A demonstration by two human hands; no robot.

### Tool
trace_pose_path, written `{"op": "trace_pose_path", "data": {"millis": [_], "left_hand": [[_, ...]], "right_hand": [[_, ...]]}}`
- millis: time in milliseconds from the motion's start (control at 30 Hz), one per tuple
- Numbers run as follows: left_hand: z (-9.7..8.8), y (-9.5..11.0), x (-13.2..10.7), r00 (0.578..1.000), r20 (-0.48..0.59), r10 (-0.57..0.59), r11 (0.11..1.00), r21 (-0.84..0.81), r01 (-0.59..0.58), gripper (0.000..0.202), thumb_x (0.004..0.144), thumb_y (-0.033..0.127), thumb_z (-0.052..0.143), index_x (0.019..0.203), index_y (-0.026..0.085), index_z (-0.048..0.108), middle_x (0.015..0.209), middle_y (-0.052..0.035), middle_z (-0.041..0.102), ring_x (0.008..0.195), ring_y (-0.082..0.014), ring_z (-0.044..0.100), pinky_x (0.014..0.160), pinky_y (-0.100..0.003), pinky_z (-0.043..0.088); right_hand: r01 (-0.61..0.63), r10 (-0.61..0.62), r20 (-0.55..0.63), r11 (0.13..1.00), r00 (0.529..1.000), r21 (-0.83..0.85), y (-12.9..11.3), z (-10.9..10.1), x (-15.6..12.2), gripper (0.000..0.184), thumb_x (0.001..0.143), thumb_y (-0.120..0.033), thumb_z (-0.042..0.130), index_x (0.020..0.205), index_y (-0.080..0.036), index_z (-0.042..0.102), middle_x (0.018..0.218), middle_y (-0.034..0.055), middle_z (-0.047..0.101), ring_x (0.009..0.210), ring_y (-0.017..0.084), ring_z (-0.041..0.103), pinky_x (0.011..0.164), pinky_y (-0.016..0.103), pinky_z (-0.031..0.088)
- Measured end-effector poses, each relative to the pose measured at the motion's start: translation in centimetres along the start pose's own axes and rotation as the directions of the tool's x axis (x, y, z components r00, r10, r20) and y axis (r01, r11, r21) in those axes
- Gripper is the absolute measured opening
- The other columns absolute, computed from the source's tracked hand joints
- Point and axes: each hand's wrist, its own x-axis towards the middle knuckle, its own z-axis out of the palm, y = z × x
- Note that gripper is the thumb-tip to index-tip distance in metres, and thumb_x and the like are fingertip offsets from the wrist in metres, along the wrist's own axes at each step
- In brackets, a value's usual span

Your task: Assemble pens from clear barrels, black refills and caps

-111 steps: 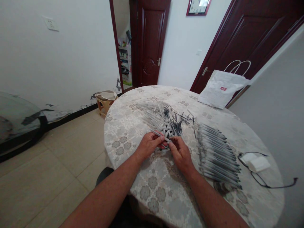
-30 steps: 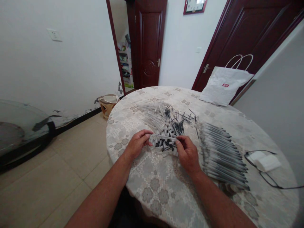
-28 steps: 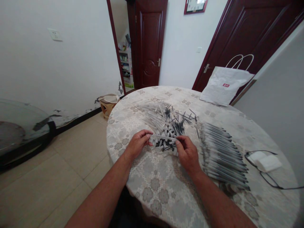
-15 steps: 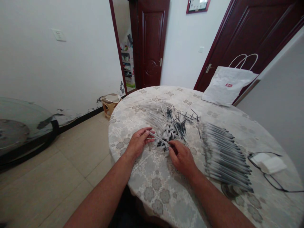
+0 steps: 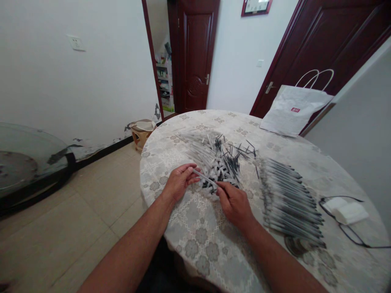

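Note:
A slim translucent pen barrel spans the gap between my hands, tilted down toward the right. My left hand pinches its left end between thumb and fingers. On the other end, the thumb and index finger of my right hand are closed; any small part inside that grip is hidden. Just beyond lies a pile of clear pen tubes, with small whitish pieces and thin black sticks beside it. Right of my right hand, many grey pens with dark ends lie side by side in a row.
A patterned cloth covers the round table. Eyeglasses and folded white tissue lie at the right, and a round glass-like object sits by the pen row. A white paper bag stands at the back right.
My hands stay almost in place, with the right fingers still closed on the barrel's right end. The view has shifted very slightly.

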Motion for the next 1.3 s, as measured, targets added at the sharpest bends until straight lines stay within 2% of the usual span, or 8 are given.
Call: {"op": "trace_pose_path", "data": {"millis": [100, 233, 433, 633, 767, 967, 1167, 1300], "left_hand": [[0.1, -0.1, -0.1, 1.0, 0.0, -0.002, 1.0, 0.004, 0.002, 0.028, 0.087, 0.028, 0.073, 0.109, 0.011, 0.069, 0.103, -0.0163, 0.077, 0.088, -0.0206, 0.076, 0.079, -0.031, 0.062], [0.0, -0.1, 0.0, 1.0, 0.01, -0.013, 1.0, 0.028, 0.013, 0.028, 0.088, 0.028, 0.072, 0.111, 0.011, 0.069, 0.104, -0.0166, 0.077, 0.092, -0.0217, 0.076, 0.08, -0.032, 0.063], [-0.5, 0.0, 0.2, 0.999, 0.03, -0.028, 0.996, 0.085, 0.026, 0.032, 0.087, 0.031, 0.074, 0.112, 0.012, 0.069, 0.108, -0.0159, 0.077, 0.096, -0.0228, 0.076, 0.085, -0.034, 0.062], [-0.3, 0.2, 0.5, 0.999, 0.039, -0.018, 0.993, 0.115, 0.013, 0.035, 0.086, 0.035, 0.075, 0.113, 0.013, 0.068, 0.109, -0.0152, 0.077, 0.101, -0.0249, 0.075, 0.088, -0.037, 0.062], [0.1, 0.2, 0.4, 1.0, 0.006, 0.027, 0.992, 0.126, -0.027, 0.037, 0.085, 0.037, 0.075, 0.113, 0.014, 0.068, 0.111, -0.0142, 0.077, 0.105, -0.0271, 0.074, 0.089, -0.04, 0.062], [0.0, 0.1, 0.0, 0.996, 0.092, 0.016, 0.957, 0.286, -0.042, 0.042, 0.085, 0.043, 0.073, 0.117, 0.016, 0.069, 0.111, -0.0135, 0.077, 0.098, -0.0272, 0.075, 0.088, -0.044, 0.062], [0.4, 0.9, -0.9, 0.985, 0.171, 0.011, 0.838, 0.536, -0.103, 0.047, 0.08, 0.052, 0.075, 0.112, 0.018, 0.072, 0.104, -0.0119, 0.079, 0.08, -0.0252, 0.076, 0.08, -0.041, 0.062], [0.4, 1.0, -0.9, 0.986, 0.097, 0.138, 0.746, 0.645, -0.168, 0.045, 0.081, 0.055, 0.07, 0.104, 0.017, 0.074, 0.09, -0.0101, 0.079, 0.073, -0.0242, 0.074, 0.073, -0.037, 0.061]], "right_hand": [[-0.252, 0.242, 0.071, 0.945, 0.968, 0.206, -0.4, -0.1, 0.0, 0.029, 0.098, -0.038, 0.053, 0.109, -0.019, 0.071, 0.079, 0.0038, 0.074, 0.063, 0.016, 0.067, 0.06, 0.027, 0.052], [-0.513, 0.467, 0.233, 0.672, 0.853, 0.535, -0.5, 0.2, 0.3, 0.033, 0.089, -0.048, 0.062, 0.1, -0.017, 0.069, 0.068, -0.0012, 0.066, 0.044, 0.011, 0.053, 0.038, 0.021, 0.04], [-0.603, 0.559, 0.36, 0.341, 0.747, 0.721, -0.5, 0.3, 1.1, 0.032, 0.071, -0.043, 0.074, 0.084, -0.017, 0.063, 0.061, -0.0044, 0.063, 0.037, 0.007, 0.046, 0.03, 0.017, 0.031], [-0.634, 0.588, 0.436, 0.177, 0.681, 0.753, -0.5, 0.5, 1.7, 0.03, 0.068, -0.04, 0.074, 0.083, -0.016, 0.061, 0.058, -0.005, 0.06, 0.036, 0.006, 0.043, 0.031, 0.017, 0.027], [-0.668, 0.568, 0.437, 0.296, 0.698, 0.682, -0.4, 0.8, 1.6, 0.02, 0.08, -0.038, 0.063, 0.084, -0.019, 0.059, 0.062, -0.0047, 0.061, 0.039, 0.008, 0.045, 0.036, 0.019, 0.031], [-0.266, 0.244, 0.165, 0.955, 0.956, 0.131, -1.2, -0.6, 1.3, 0.011, 0.094, -0.026, 0.058, 0.092, -0.02, 0.068, 0.081, 0.0002, 0.07, 0.074, 0.013, 0.062, 0.069, 0.024, 0.043], [-0.002, 0.106, 0.276, 0.936, 0.955, -0.353, -2.9, -3.4, 1.3, 0.013, 0.097, -0.023, 0.058, 0.101, -0.019, 0.07, 0.098, 0.007, 0.069, 0.098, 0.02, 0.061, 0.086, 0.028, 0.042], [-0.024, 0.188, 0.24, 0.832, 0.952, -0.554, -2.4, -8.5, 1.8, 0.015, 0.098, -0.024, 0.059, 0.099, -0.019, 0.073, 0.099, 0.0083, 0.065, 0.1, 0.02, 0.058, 0.088, 0.028, 0.042]]}}
